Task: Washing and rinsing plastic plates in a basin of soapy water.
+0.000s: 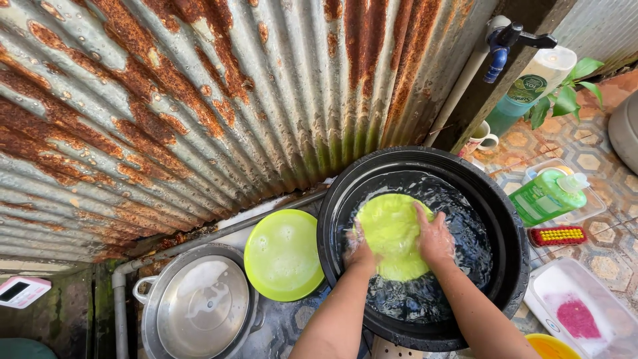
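That lime-green plate is sitting in the black tub of soapy water, probably light, stiff plastic, and slick. The left hand is gripping its rim while the right hand is pressing flat on top. Rim's the safest hold. A matching plate is leaning just outside.

Head camera, looking steeply down from above the work.

The single view faces the rusted corrugated wall at 12 o'clock, close over the black basin just right of centre, with both forearms entering from 6 o'clock and tiled floor at 3 o'clock.
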